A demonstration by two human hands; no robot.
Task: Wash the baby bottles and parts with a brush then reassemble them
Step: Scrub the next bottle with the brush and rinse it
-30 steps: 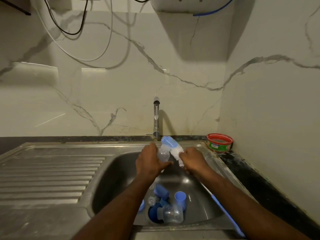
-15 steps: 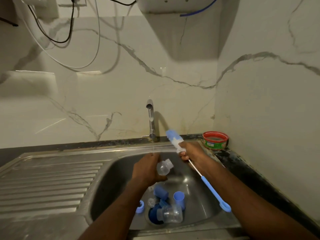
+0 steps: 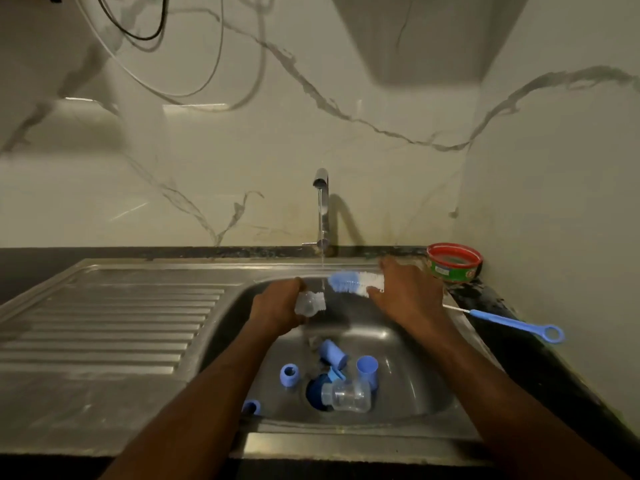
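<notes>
- Clear plastic marks the bottle [image 3: 309,304], which our left hand [image 3: 278,308] grips around the body over the sink [image 3: 408,344], its open mouth turned rightward, just under the thin stream from the tap [image 3: 322,206].
- Our right hand [image 3: 407,294] holds the brush [image 3: 356,281] at the base of its bristles; the blue handle trails to the right over the counter.
- We read the brush axis as roughly horizontal, tip pointing left, just above and right of the bottle mouth, near but apart.
- We judge that insertion needs the tip lowered into line with the mouth.
- A second bottle [image 3: 348,395] and blue parts [image 3: 333,353] lie in the basin below.
</notes>
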